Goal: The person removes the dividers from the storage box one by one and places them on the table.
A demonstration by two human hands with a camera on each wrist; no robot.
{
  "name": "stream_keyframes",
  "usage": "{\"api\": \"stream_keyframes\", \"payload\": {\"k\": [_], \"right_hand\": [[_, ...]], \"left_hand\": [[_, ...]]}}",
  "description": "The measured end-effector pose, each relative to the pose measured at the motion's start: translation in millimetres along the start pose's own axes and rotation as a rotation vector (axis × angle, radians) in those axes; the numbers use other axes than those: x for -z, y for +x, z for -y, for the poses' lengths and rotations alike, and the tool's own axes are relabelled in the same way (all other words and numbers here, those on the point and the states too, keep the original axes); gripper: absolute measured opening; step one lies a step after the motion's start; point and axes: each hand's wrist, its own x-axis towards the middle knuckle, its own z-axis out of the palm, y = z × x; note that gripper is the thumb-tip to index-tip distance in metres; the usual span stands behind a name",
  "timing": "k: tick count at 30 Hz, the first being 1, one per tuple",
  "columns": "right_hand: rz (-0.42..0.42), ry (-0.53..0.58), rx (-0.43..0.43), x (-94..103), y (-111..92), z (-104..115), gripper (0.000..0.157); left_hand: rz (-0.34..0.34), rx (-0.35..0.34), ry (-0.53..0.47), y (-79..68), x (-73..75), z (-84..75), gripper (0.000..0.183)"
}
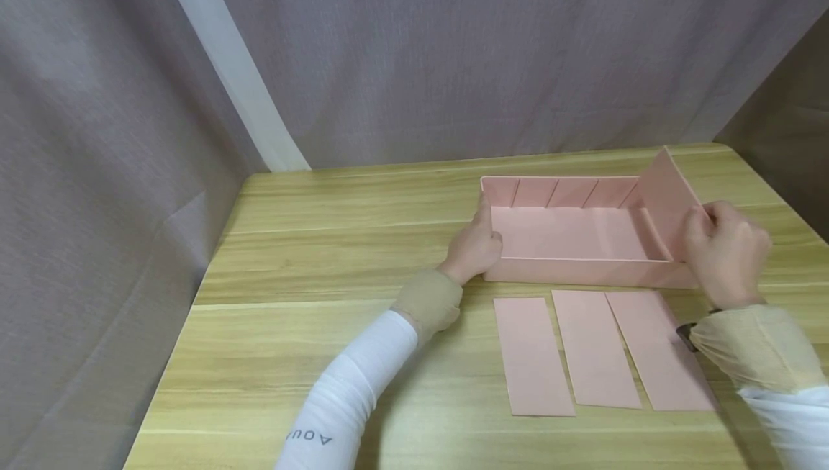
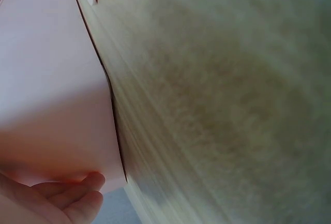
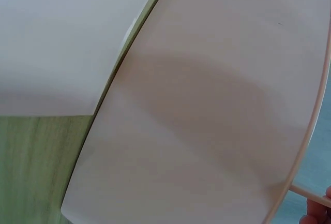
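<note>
A long pink open-topped box point(image 1: 576, 232) stands on the table, with grooves along its far inner wall. My left hand point(image 1: 473, 245) holds its left end, fingers against the end wall; in the left wrist view the curled fingertips point(image 2: 85, 198) touch the pink wall point(image 2: 46, 79). At the box's right end, my right hand point(image 1: 732, 250) pinches the near edge of a pink divider panel point(image 1: 670, 200). That panel stands upright across the box and rises above its rim. The right wrist view mostly shows the box's outer wall point(image 3: 196, 105), with the fingers point(image 3: 315, 213) at the lower right.
Three flat pink panels lie side by side in front of the box: a left one point(image 1: 534, 356), a middle one point(image 1: 596, 348) and a right one point(image 1: 660, 351). The wooden table point(image 1: 311, 268) reaches back to a grey curtain point(image 1: 453, 60).
</note>
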Motion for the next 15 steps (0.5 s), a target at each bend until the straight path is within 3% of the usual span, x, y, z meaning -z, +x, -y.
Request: {"api": "stream_keyframes", "payload": {"k": [15], "right_hand": [[-0.045,0.015,0.021,0.1,-0.1,0.2,0.033]], "left_hand": [[0.004,0.008,0.003,0.3,-0.4,0.7,0.075]]}}
